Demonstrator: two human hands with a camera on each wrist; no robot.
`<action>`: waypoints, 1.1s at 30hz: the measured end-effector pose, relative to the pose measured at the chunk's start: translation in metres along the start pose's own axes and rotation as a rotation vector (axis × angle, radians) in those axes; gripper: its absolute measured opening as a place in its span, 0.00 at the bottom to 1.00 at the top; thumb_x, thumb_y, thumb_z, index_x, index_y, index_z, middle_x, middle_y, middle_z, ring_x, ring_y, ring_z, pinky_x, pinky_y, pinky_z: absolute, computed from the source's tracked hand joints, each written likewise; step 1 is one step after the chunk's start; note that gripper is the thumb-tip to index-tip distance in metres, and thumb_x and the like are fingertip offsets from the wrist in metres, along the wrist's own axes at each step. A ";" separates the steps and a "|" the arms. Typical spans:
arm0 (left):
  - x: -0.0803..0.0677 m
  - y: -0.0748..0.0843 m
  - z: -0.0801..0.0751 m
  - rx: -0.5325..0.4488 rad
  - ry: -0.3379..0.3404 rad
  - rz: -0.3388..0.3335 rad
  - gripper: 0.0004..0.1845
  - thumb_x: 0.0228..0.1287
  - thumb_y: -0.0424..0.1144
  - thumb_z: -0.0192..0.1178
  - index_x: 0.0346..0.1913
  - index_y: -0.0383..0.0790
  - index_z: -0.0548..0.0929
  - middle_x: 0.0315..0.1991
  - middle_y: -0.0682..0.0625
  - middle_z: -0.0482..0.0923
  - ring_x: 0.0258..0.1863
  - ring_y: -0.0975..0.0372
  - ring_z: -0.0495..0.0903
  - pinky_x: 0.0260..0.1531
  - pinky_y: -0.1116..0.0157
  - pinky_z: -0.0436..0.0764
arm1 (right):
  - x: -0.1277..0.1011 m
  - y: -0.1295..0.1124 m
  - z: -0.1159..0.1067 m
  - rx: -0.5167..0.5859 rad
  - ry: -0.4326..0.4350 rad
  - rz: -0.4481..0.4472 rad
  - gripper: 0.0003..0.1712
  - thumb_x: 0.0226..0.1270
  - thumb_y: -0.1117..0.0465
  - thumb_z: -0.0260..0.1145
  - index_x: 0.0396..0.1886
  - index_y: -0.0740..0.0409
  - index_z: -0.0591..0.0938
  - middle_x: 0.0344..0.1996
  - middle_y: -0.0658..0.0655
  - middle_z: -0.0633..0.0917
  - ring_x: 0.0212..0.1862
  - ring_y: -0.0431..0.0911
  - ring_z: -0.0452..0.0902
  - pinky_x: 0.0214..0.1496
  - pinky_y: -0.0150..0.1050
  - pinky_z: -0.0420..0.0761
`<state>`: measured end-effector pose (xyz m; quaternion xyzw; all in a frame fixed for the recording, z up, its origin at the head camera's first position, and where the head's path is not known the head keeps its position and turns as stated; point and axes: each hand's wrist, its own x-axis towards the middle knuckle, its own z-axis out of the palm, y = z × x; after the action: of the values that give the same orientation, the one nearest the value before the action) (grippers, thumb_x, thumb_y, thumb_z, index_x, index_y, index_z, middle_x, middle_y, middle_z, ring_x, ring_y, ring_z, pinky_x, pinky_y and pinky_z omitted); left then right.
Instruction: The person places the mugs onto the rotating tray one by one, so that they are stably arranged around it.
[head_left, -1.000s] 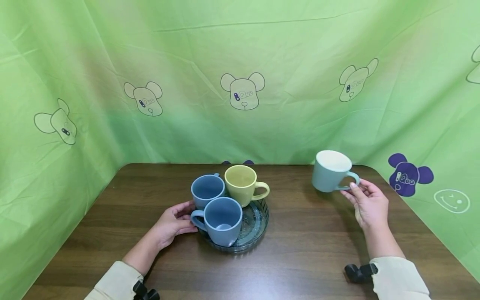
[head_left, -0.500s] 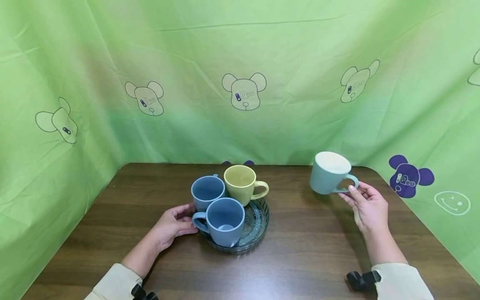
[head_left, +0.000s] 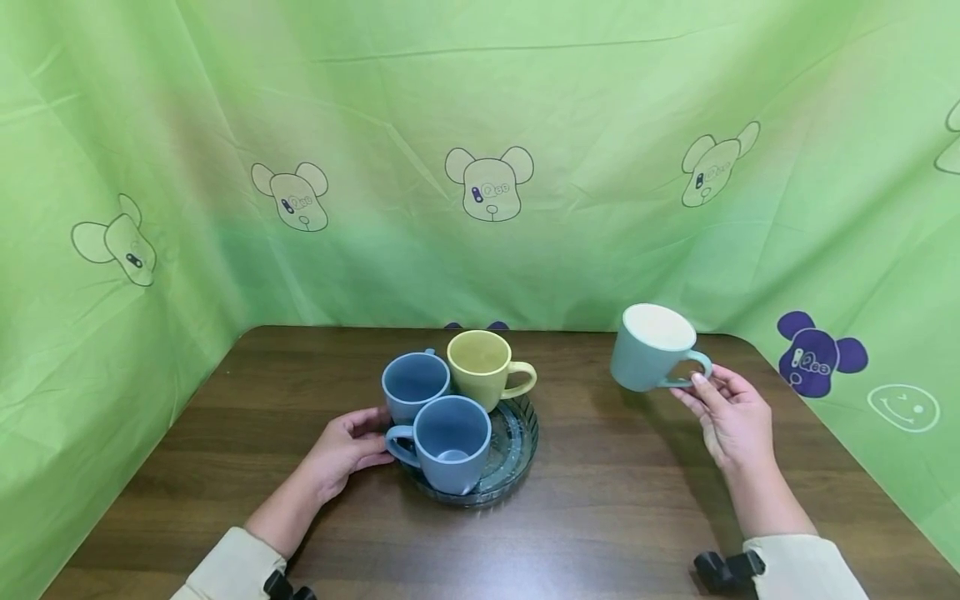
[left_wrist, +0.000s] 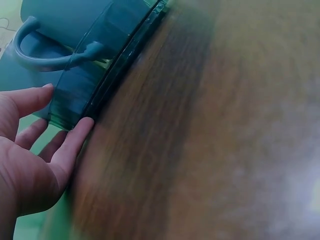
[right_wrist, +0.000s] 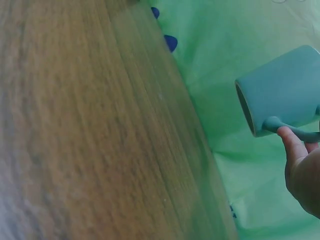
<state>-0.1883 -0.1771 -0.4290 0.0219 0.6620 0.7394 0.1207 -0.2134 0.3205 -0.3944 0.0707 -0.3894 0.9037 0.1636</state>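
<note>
My right hand (head_left: 738, 429) pinches the handle of a light teal mug (head_left: 651, 354) with a white inside. This mug is raised above the table at the right and leans slightly. In the right wrist view the teal mug (right_wrist: 285, 90) shows against green cloth. At the left, my left hand (head_left: 339, 457) touches the side of a round ribbed glass tray (head_left: 517, 462) with fairly straight fingers. In the left wrist view its fingertips (left_wrist: 86, 123) reach the tray's lower edge. Upright on the tray stand a front blue mug (head_left: 450, 450), a rear blue mug (head_left: 415, 383) and a yellow mug (head_left: 483, 379).
A brown wooden table (head_left: 592, 500) lies under everything. Green cloth (head_left: 375, 250) with printed bear heads hangs behind it and along both sides. The yellow mug's handle (head_left: 525, 379) sticks out to the right over the tray's edge.
My right hand has carried the teal mug a little to the left and slightly nearer, and the mug leans a bit more. The left hand and the tray stay about where they were.
</note>
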 end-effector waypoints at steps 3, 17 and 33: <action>0.002 0.001 -0.001 0.011 0.026 -0.005 0.30 0.60 0.26 0.64 0.65 0.23 0.68 0.57 0.34 0.73 0.43 0.58 0.83 0.47 0.57 0.83 | -0.002 0.000 0.002 -0.005 -0.014 -0.001 0.14 0.63 0.84 0.55 0.39 0.70 0.84 0.27 0.60 0.80 0.35 0.48 0.84 0.40 0.48 0.85; 0.014 0.006 -0.011 0.021 -0.023 -0.024 0.31 0.63 0.23 0.59 0.69 0.24 0.63 0.63 0.31 0.69 0.46 0.58 0.82 0.49 0.57 0.82 | -0.009 0.003 0.014 -0.006 -0.104 0.009 0.15 0.65 0.84 0.54 0.41 0.72 0.84 0.31 0.62 0.83 0.38 0.50 0.85 0.43 0.48 0.84; 0.013 0.004 -0.005 -0.037 -0.080 -0.004 0.34 0.58 0.26 0.64 0.67 0.23 0.64 0.58 0.35 0.71 0.39 0.55 0.83 0.41 0.54 0.85 | -0.019 0.005 0.031 -0.010 -0.157 0.031 0.16 0.66 0.83 0.52 0.43 0.72 0.84 0.32 0.62 0.84 0.38 0.51 0.85 0.44 0.48 0.83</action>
<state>-0.2022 -0.1798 -0.4272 0.0480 0.6430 0.7497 0.1489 -0.1970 0.2904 -0.3812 0.1346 -0.4065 0.8959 0.1188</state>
